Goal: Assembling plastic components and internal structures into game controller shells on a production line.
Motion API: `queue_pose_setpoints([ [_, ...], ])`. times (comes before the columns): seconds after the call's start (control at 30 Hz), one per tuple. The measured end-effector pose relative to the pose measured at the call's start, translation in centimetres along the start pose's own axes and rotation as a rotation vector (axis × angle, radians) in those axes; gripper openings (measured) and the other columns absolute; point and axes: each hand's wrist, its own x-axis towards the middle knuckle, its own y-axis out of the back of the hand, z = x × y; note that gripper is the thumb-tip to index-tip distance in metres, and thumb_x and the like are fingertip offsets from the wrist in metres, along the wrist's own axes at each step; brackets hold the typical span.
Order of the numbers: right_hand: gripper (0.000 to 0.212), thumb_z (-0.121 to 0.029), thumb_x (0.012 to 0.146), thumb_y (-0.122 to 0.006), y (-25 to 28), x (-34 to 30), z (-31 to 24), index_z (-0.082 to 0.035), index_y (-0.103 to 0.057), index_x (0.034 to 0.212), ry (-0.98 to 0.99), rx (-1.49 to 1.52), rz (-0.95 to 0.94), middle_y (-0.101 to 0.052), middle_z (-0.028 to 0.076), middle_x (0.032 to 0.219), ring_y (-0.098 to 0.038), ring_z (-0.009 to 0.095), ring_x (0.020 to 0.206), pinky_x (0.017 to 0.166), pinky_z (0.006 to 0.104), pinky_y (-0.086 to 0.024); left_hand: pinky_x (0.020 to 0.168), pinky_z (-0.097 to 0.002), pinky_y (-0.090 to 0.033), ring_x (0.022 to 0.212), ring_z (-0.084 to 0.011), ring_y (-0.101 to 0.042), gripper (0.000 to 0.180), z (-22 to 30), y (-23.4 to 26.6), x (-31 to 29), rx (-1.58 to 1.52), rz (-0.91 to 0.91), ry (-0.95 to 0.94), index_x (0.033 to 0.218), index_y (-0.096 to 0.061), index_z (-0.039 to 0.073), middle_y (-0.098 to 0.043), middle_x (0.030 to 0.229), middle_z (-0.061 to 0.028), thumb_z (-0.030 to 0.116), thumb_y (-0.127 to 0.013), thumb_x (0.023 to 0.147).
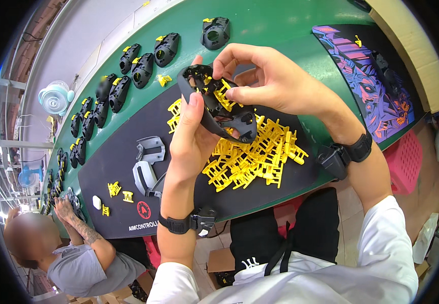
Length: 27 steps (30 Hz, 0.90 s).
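We find the black shell in the left hand's grip, above the yellow pile's far-left side, long axis slanting near-right toward the pile; the right hand holds a yellow part inside

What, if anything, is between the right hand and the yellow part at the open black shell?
Nothing visible: the right hand is already at the yellow part, thumb against it. The left hand grips the black shell without covering that part. Contact underneath is hidden.
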Motion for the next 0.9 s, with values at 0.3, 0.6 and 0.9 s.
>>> queue_pose_setpoints([
  [0.3, 0.018, -0.018, 0.095, -0.066, 0.1, -0.2, -0.5, -0.005, -0.067, 0.108, -0.021, -0.005, -0.061, -0.056, 0.003, 0.090, -0.056, 0.009, 0.081, 0.067, 0.0237, -0.048, 0.049, -0.0337, -0.048, 0.083, -0.0264, -0.067, 0.055, 1.3, 0.7, 0.3, -0.438, 0.134, 0.124, 0.128, -0.056, 0.002, -0.067, 0.111, -0.0170, 0.046, -0.033, 0.105],
  [0.6, 0.009, -0.015, 0.089, -0.070, 0.2, -0.4, -1.9, -0.006, -0.072, 0.092, 0.168, -0.292, -0.165, -0.043, 0.001, 0.094, -0.042, 0.012, 0.082, 0.070, 0.0250, -0.034, 0.038, -0.0307, -0.041, 0.050, -0.0220, -0.056, 0.052, 0.6, 1.9, 0.6, -0.561, -0.141, 0.288, 0.116, -0.060, 0.002, -0.068, 0.091, -0.0127, 0.047, -0.034, 0.105],
  [0.9, 0.009, -0.013, 0.089, -0.066, -0.1, -0.2, -1.1, -0.004, -0.066, 0.091, 0.314, -0.330, -0.255, -0.051, 0.005, 0.094, -0.051, 0.018, 0.091, 0.080, 0.0297, -0.041, 0.063, -0.0315, -0.053, 0.070, -0.0181, -0.063, 0.052, 0.1, 1.6, 0.4, -0.468, 0.151, 0.369, 0.113, -0.065, 0.005, -0.070, 0.095, -0.0101, 0.051, -0.042, 0.103],
])
